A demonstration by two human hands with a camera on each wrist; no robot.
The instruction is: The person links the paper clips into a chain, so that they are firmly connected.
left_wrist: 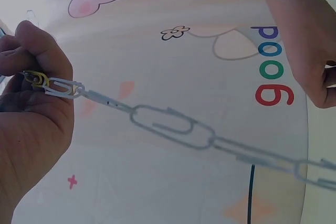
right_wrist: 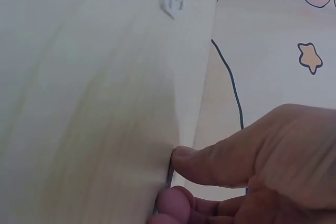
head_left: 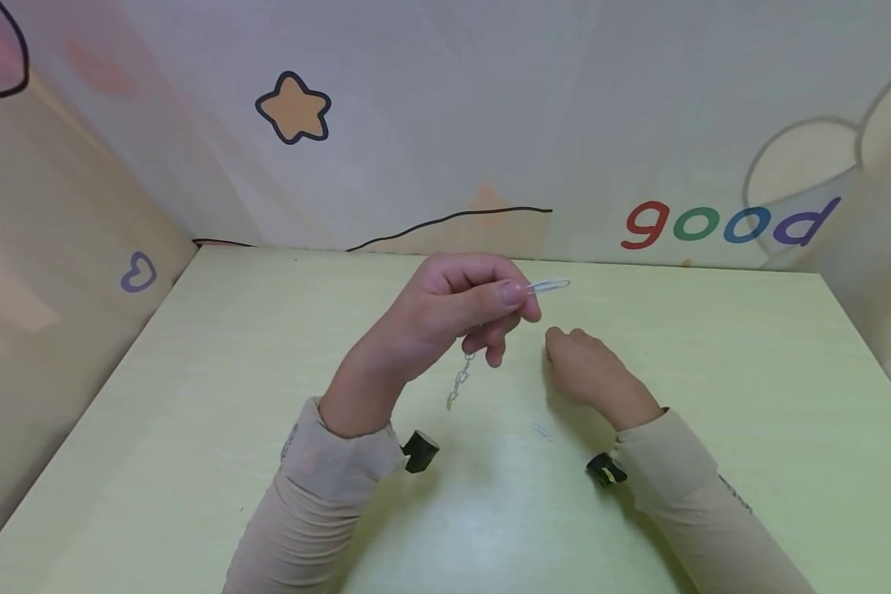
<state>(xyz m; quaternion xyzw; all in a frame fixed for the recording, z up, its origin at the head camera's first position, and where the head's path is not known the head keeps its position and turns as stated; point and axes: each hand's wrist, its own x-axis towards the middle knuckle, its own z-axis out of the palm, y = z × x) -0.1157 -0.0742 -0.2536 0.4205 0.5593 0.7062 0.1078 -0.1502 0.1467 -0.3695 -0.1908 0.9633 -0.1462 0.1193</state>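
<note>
My left hand (head_left: pixel 464 309) is raised over the table and pinches a pale paper clip (head_left: pixel 549 285) between thumb and forefinger. A chain of linked paper clips (head_left: pixel 459 382) hangs beneath this hand. In the left wrist view, a yellow paper clip (left_wrist: pixel 37 78) lies against the fingers, and white and silvery links run on from it. To the right, my right hand (head_left: pixel 594 371) is down at the tabletop. Its thumb and fingertips pinch a thin, dark-edged paper clip (right_wrist: pixel 170 170), mostly hidden by them.
A loose paper clip (head_left: pixel 541 431) lies on the pale table (head_left: pixel 193 462) between the forearms. Printed walls stand along the back and sides of the table. Black camera mounts (head_left: pixel 420 451) stick out from both cuffs.
</note>
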